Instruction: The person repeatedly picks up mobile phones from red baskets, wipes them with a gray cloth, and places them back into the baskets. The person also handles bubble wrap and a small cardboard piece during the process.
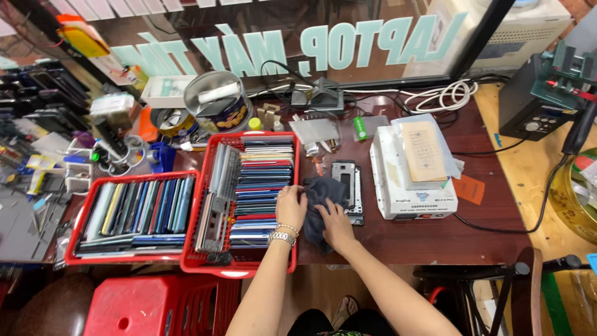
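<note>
A dark grey cloth (318,208), crumpled and soft, is gripped near the front edge of the wooden surface (423,239), just right of a red basket (249,269) packed with phone panels; the left hand (290,208) is closed on its left side at the basket's wall. The right hand (336,225) is pressed on the cloth with fingers curled into it. Open room is left only along the front strip to the right, since a white box (413,196) and a phone frame (348,183) are set close behind.

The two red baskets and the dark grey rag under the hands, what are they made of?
The two red baskets look like glossy moulded plastic: thin lattice walls, shiny rims. The dark grey rag under the left hand and right hand seems soft matte cloth; it bunches in folds.
</note>
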